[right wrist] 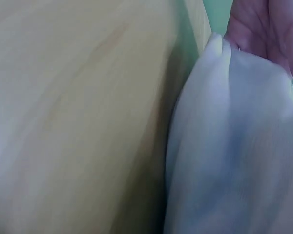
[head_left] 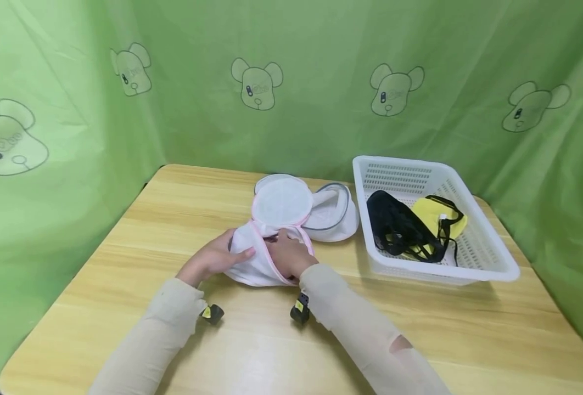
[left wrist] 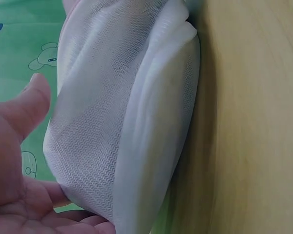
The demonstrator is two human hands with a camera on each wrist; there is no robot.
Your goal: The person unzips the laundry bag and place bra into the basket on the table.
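A white mesh laundry bag (head_left: pixel 252 267) with pink trim lies on the table, its round lid (head_left: pixel 282 202) folded back. My left hand (head_left: pixel 216 253) touches the bag's left side, thumb held apart and fingers beneath the mesh in the left wrist view. Through the bag's opening reaches my right hand (head_left: pixel 290 255); its fingertips are hidden, and a small dark reddish patch shows beside them. In the right wrist view the white fabric covers part of the right hand (right wrist: pixel 263 29). What the right fingers hold inside, if anything, cannot be seen.
Another white mesh bag (head_left: pixel 338 222) with grey trim lies open behind, to the right. A white plastic basket (head_left: pixel 489 241) holds a black item (head_left: pixel 400 225) with straps and a yellow item (head_left: pixel 427 211). A green curtain (head_left: pixel 316 33) hangs behind the wooden table (head_left: pixel 173 203).
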